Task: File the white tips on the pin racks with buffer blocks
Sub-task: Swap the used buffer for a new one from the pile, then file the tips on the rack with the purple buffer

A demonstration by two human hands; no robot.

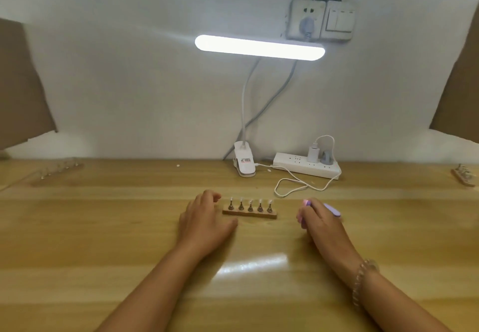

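A small wooden pin rack (249, 214) lies on the wooden desk (103, 228) in the middle, carrying several metal pins with white tips (250, 201). My left hand (204, 217) rests on the desk just left of the rack, fingers loosely curled near its left end, holding nothing. My right hand (320, 219) lies to the right of the rack, apart from it, and grips a lilac buffer block (331, 209) whose end sticks out past the hand to the right.
A clip lamp (245, 162) stands at the desk's back edge, its lit bar overhead. A white power strip (307, 168) with a looping white cable (293, 186) lies behind the rack. More pin racks sit at far left (59, 169) and far right (464, 176).
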